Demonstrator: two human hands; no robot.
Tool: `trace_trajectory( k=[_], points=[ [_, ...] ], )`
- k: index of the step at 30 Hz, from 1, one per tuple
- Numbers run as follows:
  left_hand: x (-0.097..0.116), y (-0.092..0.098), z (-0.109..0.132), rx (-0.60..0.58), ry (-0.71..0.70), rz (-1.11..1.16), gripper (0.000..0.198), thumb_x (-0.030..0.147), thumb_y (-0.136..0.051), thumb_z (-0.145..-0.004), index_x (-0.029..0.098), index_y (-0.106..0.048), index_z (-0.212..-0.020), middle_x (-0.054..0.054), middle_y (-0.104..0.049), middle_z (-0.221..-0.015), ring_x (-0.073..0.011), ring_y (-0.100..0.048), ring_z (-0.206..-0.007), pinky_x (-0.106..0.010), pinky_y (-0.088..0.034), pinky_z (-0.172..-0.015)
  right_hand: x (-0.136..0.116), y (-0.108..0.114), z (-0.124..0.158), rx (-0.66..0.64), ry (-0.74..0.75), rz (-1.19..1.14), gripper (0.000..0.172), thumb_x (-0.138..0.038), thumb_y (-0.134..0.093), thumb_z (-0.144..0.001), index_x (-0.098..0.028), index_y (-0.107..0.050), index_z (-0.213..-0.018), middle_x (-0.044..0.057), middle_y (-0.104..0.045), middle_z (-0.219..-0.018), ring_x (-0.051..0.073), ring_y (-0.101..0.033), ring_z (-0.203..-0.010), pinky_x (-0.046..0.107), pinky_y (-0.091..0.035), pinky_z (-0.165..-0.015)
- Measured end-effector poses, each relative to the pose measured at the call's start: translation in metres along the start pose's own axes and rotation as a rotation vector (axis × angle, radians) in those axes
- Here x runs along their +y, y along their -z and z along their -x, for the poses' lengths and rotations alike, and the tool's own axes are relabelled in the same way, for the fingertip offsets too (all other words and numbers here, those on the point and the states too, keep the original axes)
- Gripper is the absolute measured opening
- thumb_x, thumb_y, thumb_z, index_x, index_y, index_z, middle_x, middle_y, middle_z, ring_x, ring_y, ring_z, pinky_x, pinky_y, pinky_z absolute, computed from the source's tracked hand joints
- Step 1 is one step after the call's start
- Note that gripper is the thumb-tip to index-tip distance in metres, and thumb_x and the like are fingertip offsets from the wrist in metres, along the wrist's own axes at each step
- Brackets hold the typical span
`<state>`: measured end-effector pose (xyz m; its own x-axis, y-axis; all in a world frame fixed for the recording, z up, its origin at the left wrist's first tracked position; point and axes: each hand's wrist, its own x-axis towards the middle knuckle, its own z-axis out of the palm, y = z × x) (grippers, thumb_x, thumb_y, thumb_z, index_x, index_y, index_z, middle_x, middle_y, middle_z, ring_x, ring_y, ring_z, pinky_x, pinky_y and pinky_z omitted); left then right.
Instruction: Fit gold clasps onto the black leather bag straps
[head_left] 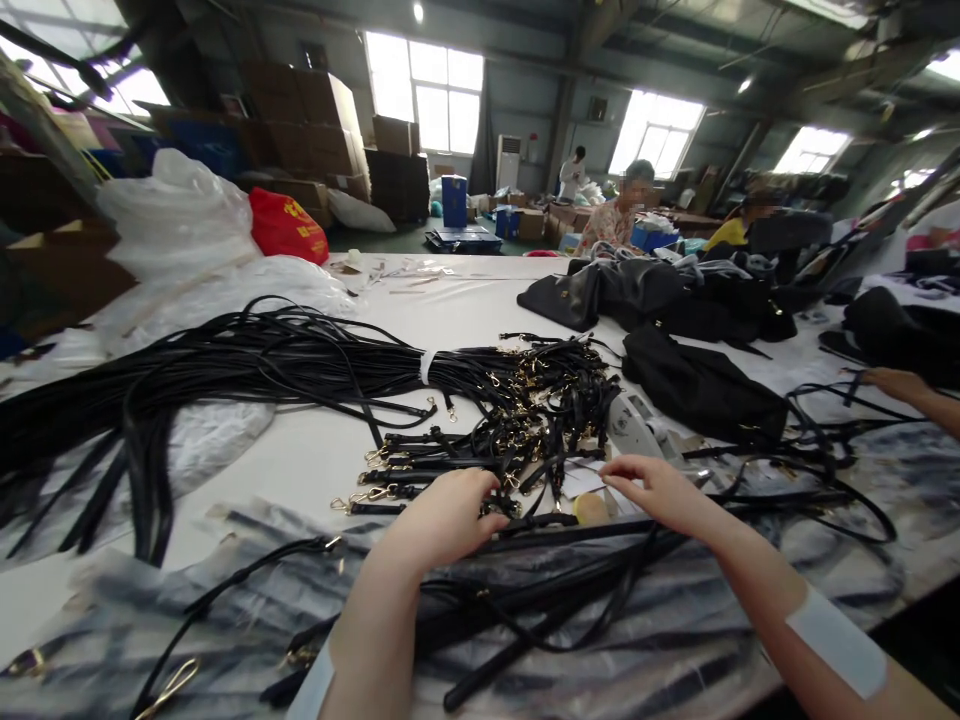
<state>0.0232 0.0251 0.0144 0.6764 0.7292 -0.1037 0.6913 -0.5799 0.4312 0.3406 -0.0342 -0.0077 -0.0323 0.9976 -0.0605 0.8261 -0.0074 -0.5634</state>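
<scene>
My left hand (448,512) rests on a heap of black straps with gold clasps (480,440), its fingers curled down over one strap end. My right hand (658,490) lies just to the right, fingers bent and pinching at a strap near a small yellowish piece (589,508). A big bundle of long black straps (247,365), tied with a white band (426,366), runs off to the left. More loose straps (525,600) lie across clear plastic under my forearms.
Black bags (697,385) lie at the right and back of the white table (315,460). Another person's hand (900,385) reaches in at the right edge. White plastic sacks (180,225), a red bag (287,228) and cardboard boxes stand at the left; people work at the back.
</scene>
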Motion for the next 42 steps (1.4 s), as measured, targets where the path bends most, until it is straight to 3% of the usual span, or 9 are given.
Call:
trace_trajectory(
  k=[5, 9, 11, 15, 26, 31, 42],
  points=[
    [-0.019, 0.011, 0.006, 0.057, 0.204, -0.094, 0.027, 0.033, -0.061, -0.085, 0.015, -0.068, -0.105, -0.014, -0.072, -0.109, -0.0309, -0.067, -0.103, -0.038, -0.050, -0.088, -0.004, -0.027, -0.076, 0.006, 0.014, 0.048, 0.024, -0.032, -0.056, -0.089, -0.020, -0.073, -0.099, 0.005, -0.077, -0.099, 0.021, -0.070, -0.089, 0.028, -0.053, -0.080],
    [-0.028, 0.015, 0.012, 0.089, 0.247, -0.064, 0.027, 0.036, -0.061, -0.085, 0.017, -0.067, -0.103, -0.012, -0.072, -0.108, -0.0302, -0.067, -0.100, -0.038, -0.051, -0.085, -0.009, -0.056, -0.128, 0.029, 0.003, 0.145, 0.020, -0.027, -0.060, -0.090, -0.018, -0.072, -0.103, 0.007, -0.075, -0.098, 0.020, -0.069, -0.090, 0.032, -0.053, -0.086],
    [-0.030, 0.015, 0.013, 0.098, 0.247, -0.055, 0.029, 0.037, -0.061, -0.085, 0.017, -0.067, -0.105, -0.012, -0.072, -0.108, -0.0307, -0.067, -0.102, -0.039, -0.051, -0.086, -0.012, -0.068, -0.149, 0.044, 0.003, 0.206, 0.021, -0.029, -0.060, -0.094, -0.017, -0.068, -0.109, 0.008, -0.071, -0.107, 0.020, -0.067, -0.097, 0.038, -0.053, -0.090],
    [-0.031, 0.013, 0.011, 0.099, 0.213, -0.043, 0.033, 0.037, -0.061, -0.085, 0.016, -0.066, -0.110, -0.013, -0.071, -0.111, -0.0312, -0.065, -0.107, -0.040, -0.050, -0.091, -0.016, -0.083, -0.180, 0.041, 0.011, 0.318, 0.027, -0.032, -0.058, -0.097, -0.018, -0.062, -0.120, 0.010, -0.061, -0.126, 0.022, -0.062, -0.109, 0.045, -0.052, -0.093],
    [-0.023, 0.016, 0.009, 0.084, 0.184, 0.005, 0.034, 0.036, -0.062, -0.084, 0.013, -0.067, -0.108, -0.015, -0.071, -0.107, -0.0336, -0.065, -0.107, -0.044, -0.052, -0.093, -0.046, -0.093, -0.261, 0.048, -0.199, 0.413, 0.033, -0.033, -0.060, -0.096, -0.016, -0.059, -0.124, 0.010, -0.061, -0.124, 0.023, -0.063, -0.105, 0.043, -0.055, -0.088],
    [-0.020, 0.014, 0.006, 0.080, 0.146, -0.009, 0.031, 0.036, -0.064, -0.083, 0.012, -0.069, -0.103, -0.015, -0.073, -0.102, -0.0346, -0.067, -0.103, -0.046, -0.054, -0.090, -0.053, -0.101, -0.273, -0.018, -0.251, 0.414, 0.032, -0.034, -0.060, -0.096, -0.015, -0.059, -0.122, 0.010, -0.062, -0.122, 0.022, -0.064, -0.103, 0.042, -0.055, -0.087],
    [-0.010, 0.013, 0.005, 0.043, 0.137, -0.018, 0.032, 0.035, -0.065, -0.084, 0.010, -0.068, -0.104, -0.016, -0.072, -0.106, -0.0354, -0.066, -0.106, -0.047, -0.053, -0.094, -0.038, -0.087, -0.245, -0.214, -0.365, 0.416, 0.031, -0.033, -0.060, -0.095, -0.016, -0.060, -0.122, 0.010, -0.062, -0.123, 0.022, -0.064, -0.103, 0.042, -0.055, -0.087]
  ],
)
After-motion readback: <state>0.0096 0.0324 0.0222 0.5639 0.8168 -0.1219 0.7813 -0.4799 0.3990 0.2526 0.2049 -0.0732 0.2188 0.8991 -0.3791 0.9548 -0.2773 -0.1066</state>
